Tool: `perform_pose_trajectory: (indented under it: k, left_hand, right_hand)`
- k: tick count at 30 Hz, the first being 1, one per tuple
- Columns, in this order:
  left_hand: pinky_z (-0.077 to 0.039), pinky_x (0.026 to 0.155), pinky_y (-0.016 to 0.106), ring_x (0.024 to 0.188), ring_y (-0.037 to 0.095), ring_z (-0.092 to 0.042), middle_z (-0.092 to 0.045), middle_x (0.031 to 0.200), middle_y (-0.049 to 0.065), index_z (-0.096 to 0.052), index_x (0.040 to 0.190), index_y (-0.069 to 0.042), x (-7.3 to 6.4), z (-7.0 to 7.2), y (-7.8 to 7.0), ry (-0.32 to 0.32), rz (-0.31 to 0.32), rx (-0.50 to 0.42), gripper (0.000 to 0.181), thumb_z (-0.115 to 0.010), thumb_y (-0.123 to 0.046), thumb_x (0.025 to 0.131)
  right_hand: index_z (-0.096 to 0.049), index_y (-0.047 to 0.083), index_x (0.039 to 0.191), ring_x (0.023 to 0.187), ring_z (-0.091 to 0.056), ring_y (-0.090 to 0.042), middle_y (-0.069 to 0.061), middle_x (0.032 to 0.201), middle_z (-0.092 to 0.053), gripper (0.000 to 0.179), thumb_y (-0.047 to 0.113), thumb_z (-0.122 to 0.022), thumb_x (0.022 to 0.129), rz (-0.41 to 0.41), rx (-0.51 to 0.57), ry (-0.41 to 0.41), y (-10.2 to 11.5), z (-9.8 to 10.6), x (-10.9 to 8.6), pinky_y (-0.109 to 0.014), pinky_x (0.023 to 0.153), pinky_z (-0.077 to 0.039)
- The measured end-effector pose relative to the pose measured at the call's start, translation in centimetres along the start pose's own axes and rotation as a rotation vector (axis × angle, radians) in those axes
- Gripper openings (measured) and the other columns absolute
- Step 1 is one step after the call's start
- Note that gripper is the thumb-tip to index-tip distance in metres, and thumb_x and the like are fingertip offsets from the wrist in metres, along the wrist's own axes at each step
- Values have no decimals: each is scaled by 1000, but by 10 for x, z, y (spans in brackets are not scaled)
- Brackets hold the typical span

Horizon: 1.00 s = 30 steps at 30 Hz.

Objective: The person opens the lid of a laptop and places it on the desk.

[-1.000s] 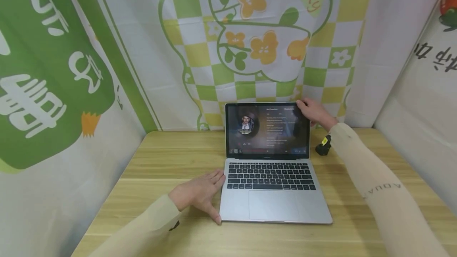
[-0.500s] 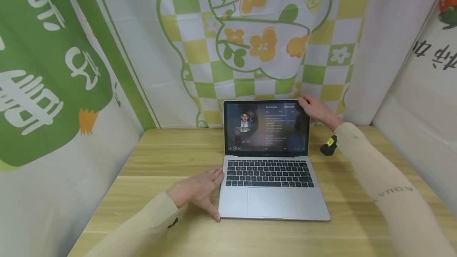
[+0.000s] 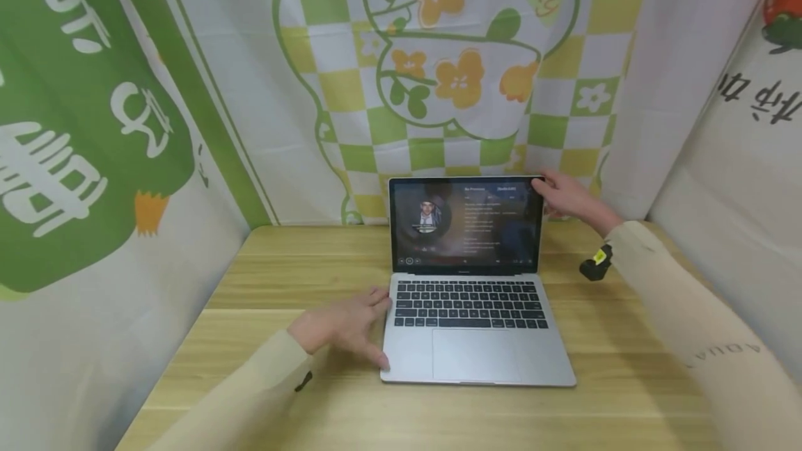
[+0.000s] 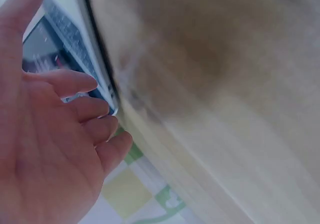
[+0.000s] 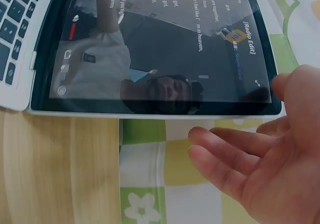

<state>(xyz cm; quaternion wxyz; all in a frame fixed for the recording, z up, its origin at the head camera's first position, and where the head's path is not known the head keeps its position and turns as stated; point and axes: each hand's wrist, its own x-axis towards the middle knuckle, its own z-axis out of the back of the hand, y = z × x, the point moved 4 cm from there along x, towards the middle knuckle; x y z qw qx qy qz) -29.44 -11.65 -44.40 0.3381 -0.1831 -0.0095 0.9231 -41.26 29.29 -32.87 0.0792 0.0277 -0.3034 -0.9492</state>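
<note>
An unfolded silver laptop [image 3: 473, 353] stands on the wooden table, its lit screen [image 3: 464, 225] showing a music player with lyrics. At the screen's top right corner, my right hand [image 3: 567, 197] pinches the edge, thumb on the front bezel and a finger behind; its other fingers spread loosely past the side in the right wrist view. My left hand [image 3: 344, 326] lies beside the base's left edge, with its thumb near the front left corner and fingertips near the side by the keyboard [image 3: 470, 305]. In the left wrist view those fingers [image 4: 100, 129] are loosely bent.
The wooden table [image 3: 276, 284] reaches back to a checked green and yellow curtain [image 3: 351, 89]. Printed cloth walls close in the left and right sides. A black wrist camera [image 3: 595, 266] hangs under the right sleeve.
My right hand has slid slightly right toward the screen's outer corner. My left thumb has shifted a little back from the base's front left corner. The laptop has hardly moved.
</note>
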Motion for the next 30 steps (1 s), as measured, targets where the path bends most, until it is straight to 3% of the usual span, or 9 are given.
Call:
perform_pose_trajectory:
  k: [2, 6, 8, 12, 18, 20, 24, 30]
  left_hand:
    - [-21, 123, 47, 153, 35, -11, -12, 165, 18, -26, 154, -4, 0, 4, 5, -29, 9, -45, 116, -65, -76, 73]
    - [-21, 122, 53, 151, 40, -14, -14, 163, 22, -31, 153, -6, 2, 13, 14, -59, 38, -53, 99, -62, -68, 83]
    - [-21, 122, 54, 150, 41, -17, -17, 162, 23, -32, 153, -6, 4, 17, 17, -70, 45, -31, 92, -60, -64, 87]
    - [-23, 121, 53, 148, 42, -22, -22, 160, 25, -33, 152, -4, 7, 24, 22, -95, 59, -11, 84, -57, -57, 92]
    - [-25, 121, 51, 148, 40, -25, -20, 160, 26, -31, 153, -5, 11, 34, 30, -133, 81, 4, 81, -57, -54, 94]
    - [-24, 121, 51, 148, 40, -23, -18, 161, 26, -30, 153, -4, 12, 37, 33, -142, 77, 9, 81, -56, -53, 94]
    - [-24, 121, 52, 148, 43, -22, -16, 161, 27, -31, 152, -2, 13, 43, 37, -156, 68, -1, 80, -56, -52, 95]
    - [-23, 121, 54, 148, 44, -20, -15, 161, 27, -29, 154, -5, 11, 52, 41, -172, 85, -19, 79, -54, -53, 96]
  right_hand:
    - [-9, -4, 155, 72, -64, -19, -26, 96, -66, 71, 42, -32, 106, 3, -2, 21, -1, 0, -4, -33, 63, -57]
    - [-6, -8, 154, 71, -63, -16, -23, 89, -67, 72, 34, -40, 106, 34, -11, 69, -7, -3, -9, -39, 65, -59]
    - [-7, -10, 153, 75, -65, -21, -29, 94, -67, 71, 29, -42, 105, 56, -19, 80, -12, -4, -11, -43, 66, -59]
    - [-9, -11, 152, 90, -69, -34, -40, 126, -56, 68, 25, -43, 105, 84, -30, 99, -22, -10, -14, -45, 69, -60]
    - [-22, -10, 150, 85, -68, -33, -36, 117, -63, 63, 24, -47, 103, 137, -104, 88, -26, -19, -24, -41, 65, -58]
    - [-25, -10, 150, 89, -68, -35, -34, 117, -64, 62, 25, -48, 103, 148, -147, 83, -27, -21, -28, -45, 72, -58]
    - [-25, -7, 151, 112, -62, -46, -34, 129, -58, 63, 29, -46, 104, 142, -203, 79, -30, -23, -36, -55, 94, -52]
    - [-28, -8, 150, 116, -58, -49, -37, 137, -50, 61, 25, -49, 103, 208, -215, 65, -36, -24, -48, -58, 97, -49]
